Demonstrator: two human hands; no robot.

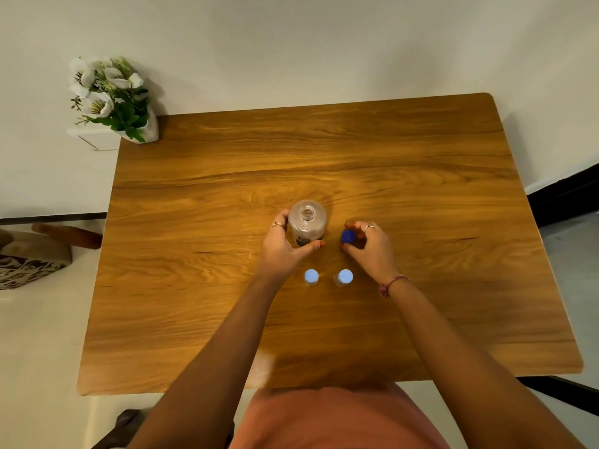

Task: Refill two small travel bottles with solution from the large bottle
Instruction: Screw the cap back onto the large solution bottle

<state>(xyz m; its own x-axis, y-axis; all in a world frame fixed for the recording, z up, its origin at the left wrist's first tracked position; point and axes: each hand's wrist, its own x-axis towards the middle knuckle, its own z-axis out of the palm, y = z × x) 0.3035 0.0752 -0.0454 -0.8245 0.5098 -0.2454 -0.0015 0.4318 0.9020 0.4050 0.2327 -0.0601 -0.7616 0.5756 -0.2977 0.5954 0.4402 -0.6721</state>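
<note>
Fingers of the left hand (281, 246) curl round the side of the large bottle (307, 223), with the thumb on the near side and the other fingers on the far left side. Fingers of the right hand (369, 246) pinch one dark blue cap (348, 236), just to the right of the large bottle and not touching it. One large bottle stands straight up near the middle of the wooden table (421, 196), its long way going up and down, and its open mouth points up at the camera. Two small travel bottles stand upright too, closer to the person: the left small bottle (311, 277) and the right small bottle (344, 277). Each one has a light blue cap on top. They stand side by side with a gap between them, and they sit just in front of the two hands. Both arms reach in from the near edge of the table. All three bottles are well away from every table edge, with lots of bare wood to the left, to the right and behind the large bottle. One pot of white flowers (111, 98) sits by the far left corner of the table, far from the bottles.
</note>
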